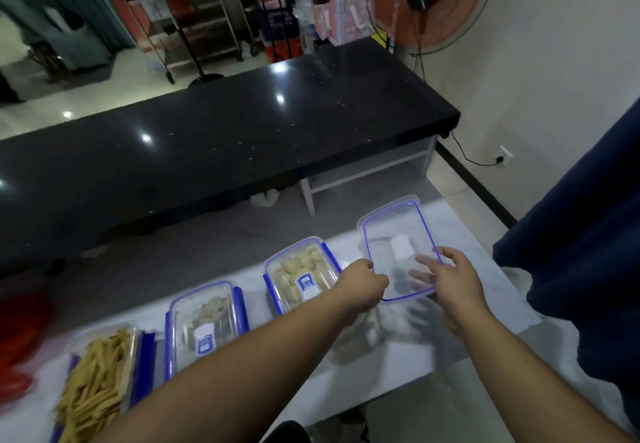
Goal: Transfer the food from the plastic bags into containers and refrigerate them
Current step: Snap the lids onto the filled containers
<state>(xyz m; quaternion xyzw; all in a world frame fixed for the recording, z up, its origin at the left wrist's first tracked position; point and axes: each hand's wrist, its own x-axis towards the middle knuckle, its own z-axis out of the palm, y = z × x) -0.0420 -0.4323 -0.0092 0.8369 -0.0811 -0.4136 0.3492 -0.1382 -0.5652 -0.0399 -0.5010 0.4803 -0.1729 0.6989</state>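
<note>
My left hand (pixel 363 281) pinches the near-left edge of a clear lid (pixel 398 245) with a blue seal. My right hand (pixel 450 276) holds its right edge, fingers spread beneath the plastic. Left of it on the white table (pixel 485 269) stand two closed containers of pale food (pixel 301 274) (pixel 206 321), then an open container of yellow strips (pixel 97 373).

Both hands hold a clear lid (pixel 398 248) with a blue seal above the white table (pixel 478 269): the left hand (pixel 363 283) grips its near-left edge, and the right hand (pixel 450 280) holds its right side, fingers (pixel 424 274) showing through the plastic. To the left stand a lidded container of pale pieces (pixel 301 274), another lidded container (pixel 206 325), and a container of yellow strips (pixel 98 373).
</note>
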